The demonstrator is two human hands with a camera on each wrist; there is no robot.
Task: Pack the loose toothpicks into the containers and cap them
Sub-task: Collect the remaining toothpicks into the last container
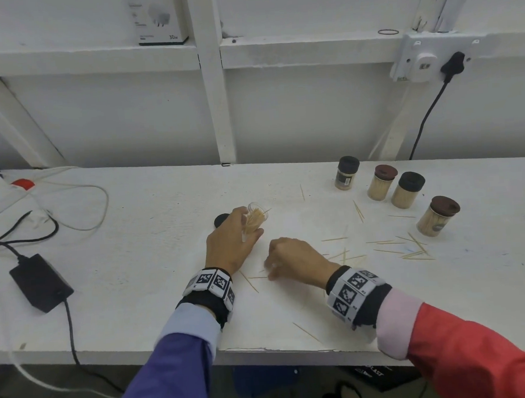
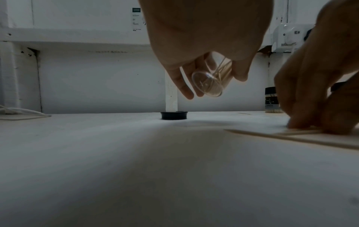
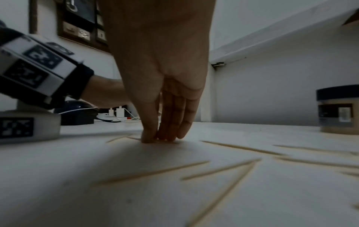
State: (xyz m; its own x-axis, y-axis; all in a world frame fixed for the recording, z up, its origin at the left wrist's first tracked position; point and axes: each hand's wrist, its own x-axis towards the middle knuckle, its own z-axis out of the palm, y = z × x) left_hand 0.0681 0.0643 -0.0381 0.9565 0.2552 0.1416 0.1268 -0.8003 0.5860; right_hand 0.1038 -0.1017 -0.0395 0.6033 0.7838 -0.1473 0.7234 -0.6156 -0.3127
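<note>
Right hand is lying nearest, its grip closing thumb against fingertips on a toothpick flat on the desk; whether it is gripping it yet I cannot tell. That toothpick's long axis is running roughly left-right toward the left hand, which is curling around a clear container, partly filled and tilted, with its mouth toward the scattered toothpicks. Beyond it, the black cap is waiting

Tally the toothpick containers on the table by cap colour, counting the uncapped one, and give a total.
Black-capped plastic toothpick containers: 2
Dark red-capped plastic toothpick containers: 2
Uncapped clear plastic container, held tilted by the left hand: 1
Total: 5
</note>
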